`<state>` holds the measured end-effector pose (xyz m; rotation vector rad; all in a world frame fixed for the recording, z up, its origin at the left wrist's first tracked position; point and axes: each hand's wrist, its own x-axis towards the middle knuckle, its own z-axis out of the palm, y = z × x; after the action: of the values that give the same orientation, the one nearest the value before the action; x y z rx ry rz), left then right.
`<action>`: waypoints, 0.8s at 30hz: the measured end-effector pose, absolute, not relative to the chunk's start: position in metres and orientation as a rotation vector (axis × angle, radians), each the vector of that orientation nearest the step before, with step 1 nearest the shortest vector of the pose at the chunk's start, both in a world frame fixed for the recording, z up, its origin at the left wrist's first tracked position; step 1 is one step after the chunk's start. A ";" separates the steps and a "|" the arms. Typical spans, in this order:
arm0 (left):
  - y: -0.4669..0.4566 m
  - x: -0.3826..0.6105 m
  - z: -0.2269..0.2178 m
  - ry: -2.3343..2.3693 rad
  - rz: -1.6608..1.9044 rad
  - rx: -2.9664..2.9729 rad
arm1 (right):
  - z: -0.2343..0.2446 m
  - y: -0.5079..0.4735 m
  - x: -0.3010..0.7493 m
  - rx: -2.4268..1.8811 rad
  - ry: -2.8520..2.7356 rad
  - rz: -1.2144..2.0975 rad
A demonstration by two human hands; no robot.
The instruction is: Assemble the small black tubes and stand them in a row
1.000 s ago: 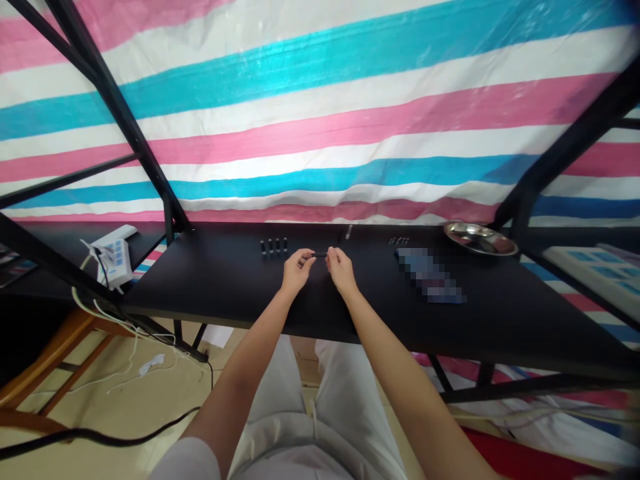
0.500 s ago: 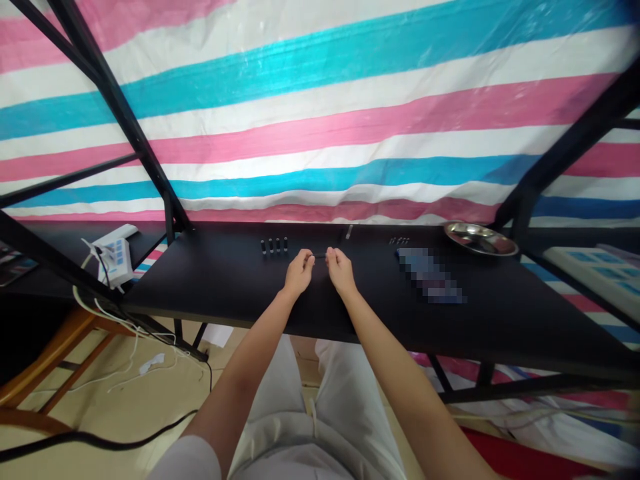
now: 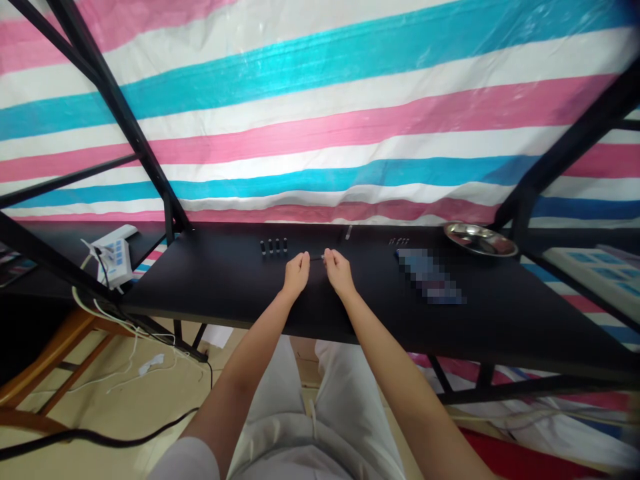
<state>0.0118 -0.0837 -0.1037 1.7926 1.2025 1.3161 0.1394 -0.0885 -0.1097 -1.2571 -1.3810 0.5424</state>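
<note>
Over the middle of the black table, a thin dark stick-like piece (image 3: 316, 258) spans the gap between my two hands. My left hand (image 3: 297, 273) is closed, pinching its left end with thumb and fingers. At the right end, my right hand (image 3: 339, 270) is closed on the piece too, and a small light spot shows by its fingertips. Several short dark cylinders with pale ends (image 3: 271, 246) stand in a row beyond my left hand. Behind my right hand lies a small whitish tube (image 3: 349, 232). The exact kind of the held piece is too small to tell.
Several tiny shiny pieces (image 3: 399, 241) lie at the back right, near a blurred flat blue item (image 3: 430, 275). A round steel plate (image 3: 481, 239) sits by the right frame post. A white power strip (image 3: 116, 260) with cables is at the left.
My left hand has shifted slightly left, so the gap between my hands is a little wider and more of the thin dark piece shows. The things on the table stay put.
</note>
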 end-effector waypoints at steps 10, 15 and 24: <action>-0.086 0.012 -0.101 1.211 1.312 1.688 | -0.111 -0.089 0.139 -1.258 -1.343 0.549; -0.082 0.009 -0.102 1.208 1.363 1.594 | -0.116 -0.081 0.144 -1.254 -1.176 0.617; -0.070 0.012 -0.114 1.137 1.363 1.493 | -0.115 -0.075 0.149 -1.183 -1.140 0.650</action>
<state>0.0116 -0.0696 -0.1145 1.4928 1.1368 1.3626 0.1489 -0.0754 -0.1149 -1.1831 -1.1396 0.6498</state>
